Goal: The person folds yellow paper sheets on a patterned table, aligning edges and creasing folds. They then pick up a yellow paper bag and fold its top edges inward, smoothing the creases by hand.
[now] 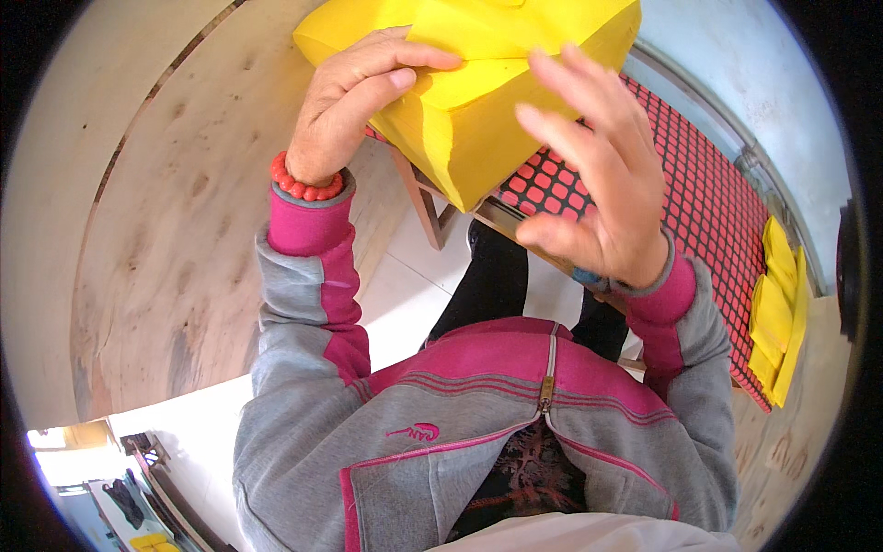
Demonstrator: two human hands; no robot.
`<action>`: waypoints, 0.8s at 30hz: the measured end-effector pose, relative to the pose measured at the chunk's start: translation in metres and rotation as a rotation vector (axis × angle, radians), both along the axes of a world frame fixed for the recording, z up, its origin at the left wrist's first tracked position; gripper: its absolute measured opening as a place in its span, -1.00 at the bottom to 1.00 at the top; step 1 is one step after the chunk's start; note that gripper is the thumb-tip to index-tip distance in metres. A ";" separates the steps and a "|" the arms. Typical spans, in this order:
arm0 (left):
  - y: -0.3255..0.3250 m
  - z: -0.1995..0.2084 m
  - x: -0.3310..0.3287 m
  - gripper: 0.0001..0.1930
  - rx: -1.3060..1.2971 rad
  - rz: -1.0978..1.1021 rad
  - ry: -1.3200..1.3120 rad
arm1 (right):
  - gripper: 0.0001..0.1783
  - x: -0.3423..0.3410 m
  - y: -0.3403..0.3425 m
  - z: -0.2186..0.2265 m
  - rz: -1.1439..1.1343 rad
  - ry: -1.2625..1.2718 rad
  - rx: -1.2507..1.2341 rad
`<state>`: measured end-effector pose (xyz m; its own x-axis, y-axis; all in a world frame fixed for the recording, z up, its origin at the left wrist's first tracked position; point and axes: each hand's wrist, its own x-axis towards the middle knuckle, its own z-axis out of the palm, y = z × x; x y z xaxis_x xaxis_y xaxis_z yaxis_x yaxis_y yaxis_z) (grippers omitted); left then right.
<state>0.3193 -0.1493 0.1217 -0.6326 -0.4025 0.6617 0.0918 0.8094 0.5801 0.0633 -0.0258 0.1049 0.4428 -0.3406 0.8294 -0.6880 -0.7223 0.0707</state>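
Note:
A large bright yellow bag (492,120), box-shaped with folded seams and a pointed lower corner, is at the top of the view and runs past its upper edge. My left hand (354,97) grips its near left side, index finger and thumb lying along a fold while the other fingers are partly hidden. On the right, my right hand (602,166) is raised in front of the bag with fingers spread and nothing in it. Its fingertips are blurred and come close to the bag's right side; whether they touch is unclear.
A bench or table covered in red-and-black patterned cloth (704,175) stretches along the right. Several folded yellow pieces (777,313) lie on its far right end. A large wooden board (184,212) fills the left. Light floor tiles (414,267) show below.

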 end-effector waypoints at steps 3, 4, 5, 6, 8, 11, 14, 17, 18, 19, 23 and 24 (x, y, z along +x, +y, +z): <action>0.000 0.002 0.002 -0.65 -0.043 0.028 -0.035 | -0.25 0.013 -0.026 0.018 -0.011 0.086 -0.046; 0.000 0.003 0.004 -0.65 -0.056 0.045 -0.052 | -0.27 0.016 -0.031 0.019 0.014 0.078 -0.035; -0.001 0.003 0.005 -0.65 -0.069 0.035 -0.060 | -0.27 0.017 -0.031 0.020 0.010 0.078 -0.001; -0.002 0.004 0.006 -0.64 -0.082 0.026 -0.068 | -0.27 0.020 -0.034 0.020 0.006 0.079 0.032; -0.003 0.002 0.008 -0.63 -0.056 0.000 -0.050 | -0.22 0.020 -0.032 0.018 -0.040 0.092 0.112; -0.004 -0.003 0.007 -0.60 0.061 -0.056 0.009 | -0.22 0.024 -0.040 0.012 -0.051 0.079 0.083; -0.007 -0.004 0.008 -0.58 0.126 -0.081 0.037 | -0.29 0.026 -0.052 0.006 -0.067 0.064 -0.063; -0.010 -0.005 0.009 -0.58 0.099 -0.072 0.039 | -0.16 0.019 -0.057 0.004 -0.014 0.118 -0.041; -0.010 -0.005 0.008 -0.58 0.096 -0.071 0.042 | -0.16 0.016 -0.057 0.003 -0.012 0.102 -0.035; -0.011 -0.005 0.008 -0.58 0.091 -0.069 0.045 | -0.15 0.016 -0.057 0.001 -0.009 0.086 -0.031; -0.009 -0.005 0.006 -0.60 0.077 -0.049 0.071 | -0.18 0.016 -0.057 0.000 0.038 0.039 -0.028; -0.008 -0.005 0.004 -0.64 0.089 -0.039 0.079 | -0.19 0.015 -0.058 0.001 0.077 -0.003 -0.059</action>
<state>0.3236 -0.1574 0.1164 -0.5964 -0.4378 0.6728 0.1705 0.7500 0.6391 0.0785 -0.0837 0.1055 0.4632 -0.2564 0.8483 -0.6307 -0.7679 0.1123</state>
